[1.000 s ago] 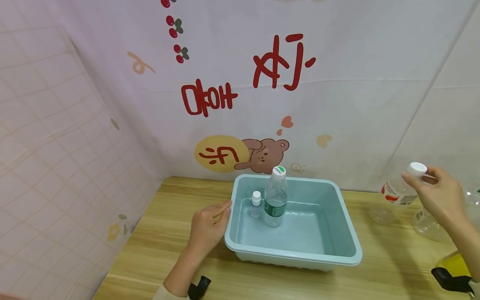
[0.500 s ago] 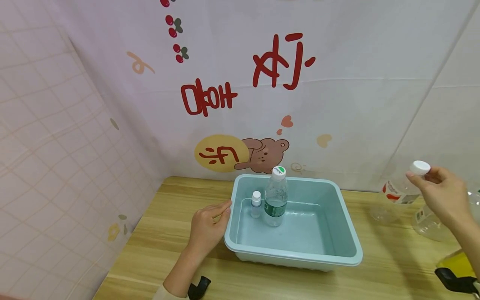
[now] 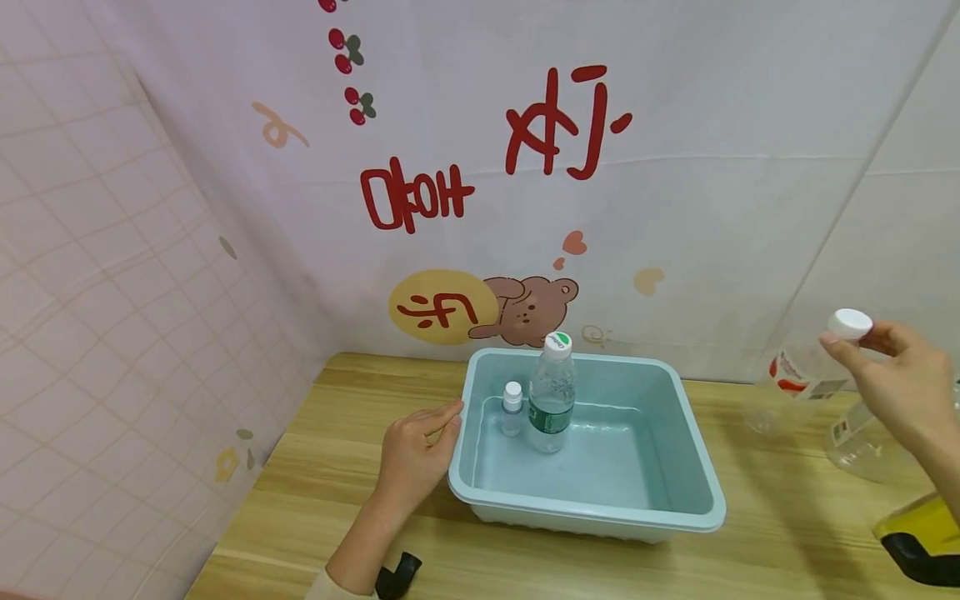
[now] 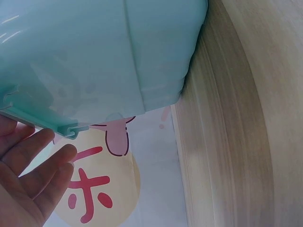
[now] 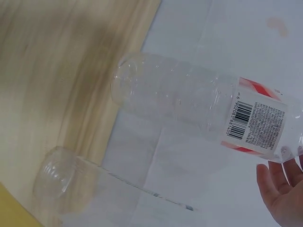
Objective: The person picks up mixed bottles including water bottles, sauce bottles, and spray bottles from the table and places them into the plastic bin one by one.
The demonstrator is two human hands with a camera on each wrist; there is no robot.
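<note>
At the right of the head view, my right hand pinches the white-capped neck of a clear plastic bottle with a red and white label. The bottle leans slightly, and its barcode shows in the right wrist view, where its lower body overlaps the table's edge. My left hand holds the left rim of a light blue plastic basin, its thumb and index finger at the rim. In the left wrist view the other fingers spread loosely below that rim. Inside the basin stand a green-labelled water bottle and a small white-capped bottle.
Another clear bottle stands behind my right forearm. A yellow object sits nearer the front right. The wooden table meets a printed cloth wall at the back and a checked one at left.
My right hand has risen slightly and shifted right, taking the white-capped bottle up with it. The left hand, the basin and the bottles in it have stayed put.
</note>
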